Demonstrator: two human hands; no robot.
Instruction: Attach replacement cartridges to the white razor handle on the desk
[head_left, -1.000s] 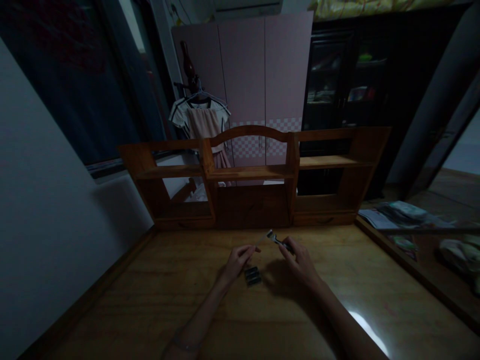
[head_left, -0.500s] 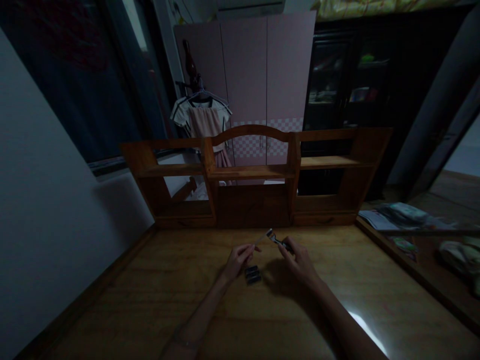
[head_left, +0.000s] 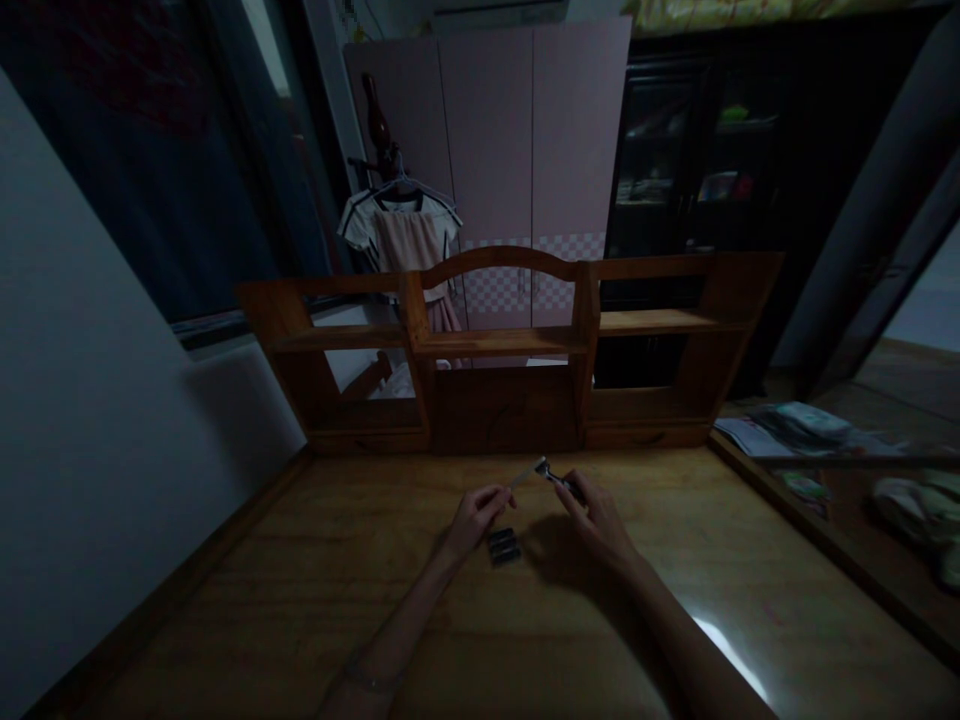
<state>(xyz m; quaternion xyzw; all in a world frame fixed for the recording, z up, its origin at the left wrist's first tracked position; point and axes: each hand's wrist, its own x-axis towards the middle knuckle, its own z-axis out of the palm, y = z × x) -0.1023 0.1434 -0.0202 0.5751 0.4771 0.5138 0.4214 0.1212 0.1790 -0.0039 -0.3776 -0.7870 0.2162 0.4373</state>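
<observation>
Both my hands are raised a little over the wooden desk [head_left: 300, 600], close together near its middle. My right hand [head_left: 596, 520] is closed on the dark handle of a razor [head_left: 553, 477], whose pale head points up and to the left. My left hand [head_left: 477, 517] pinches a thin pale piece [head_left: 523, 477] that reaches up to the razor head. A small dark cartridge holder [head_left: 504, 546] lies flat on the desk just below and between the two hands. The room is dim and fine detail is hard to see.
A wooden shelf unit [head_left: 502, 345] stands along the back of the desk. A white wall [head_left: 82, 420] runs along the left. Papers and a magazine [head_left: 795, 430] lie on a surface to the right. Behind stand a pink wardrobe [head_left: 517, 150] and hanging clothes [head_left: 405, 240].
Hardly anything has changed: both hands keep their grip by the razor head, and the view has shifted very slightly.
</observation>
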